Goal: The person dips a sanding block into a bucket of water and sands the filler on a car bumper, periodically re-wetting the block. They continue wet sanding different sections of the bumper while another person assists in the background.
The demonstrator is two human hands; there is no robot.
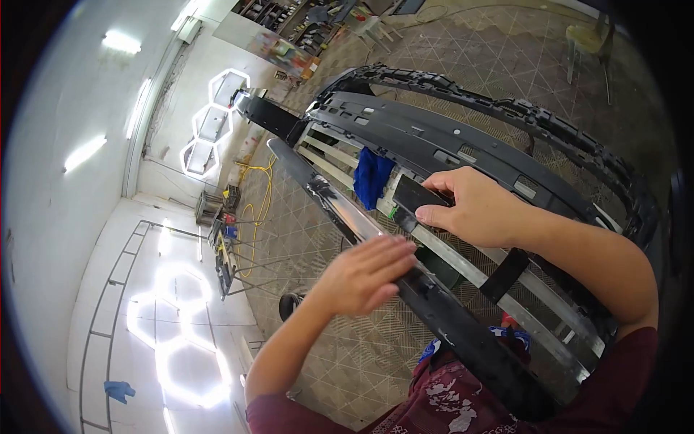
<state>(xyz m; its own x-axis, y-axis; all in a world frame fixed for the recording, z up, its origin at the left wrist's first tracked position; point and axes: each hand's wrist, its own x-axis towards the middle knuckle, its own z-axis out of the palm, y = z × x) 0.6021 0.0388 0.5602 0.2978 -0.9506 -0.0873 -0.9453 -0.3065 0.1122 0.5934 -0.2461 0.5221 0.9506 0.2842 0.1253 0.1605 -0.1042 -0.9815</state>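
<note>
I have two bare hands at work. My left hand (367, 275) lies flat across one long, shiny, dark strip (444, 315). Its fingers are straight and close to each other, and they are not wrapped around the strip. The strip runs from near the middle of the room down to my body, slanting past my front. It has one pale, shiny patch (353, 217) just past my left hand.

My right hand (473, 206) is on one black, box-shaped piece (410, 200). My thumb and fingers are bent at its near end. I cannot tell if they squeeze it or only rest there. One more black, wide band (506, 275) sits lower down, around a flat, pale metal bar (454, 258).

One deep blue, crumpled cloth (374, 179) hangs on the rack, near the black piece. Beyond it I see two big, dark car parts: one wide grey panel (426, 137) with holes in it, and one thin, black, bumpy frame (531, 114) that bends around it.

On the far wall there are three white, six-sided lights (220, 92) in a row. One yellow hose (249, 226) curls on the floor. One light blue cloth (119, 391) hangs on a thin, ladder-shaped metal frame (110, 307) by the white wall.
</note>
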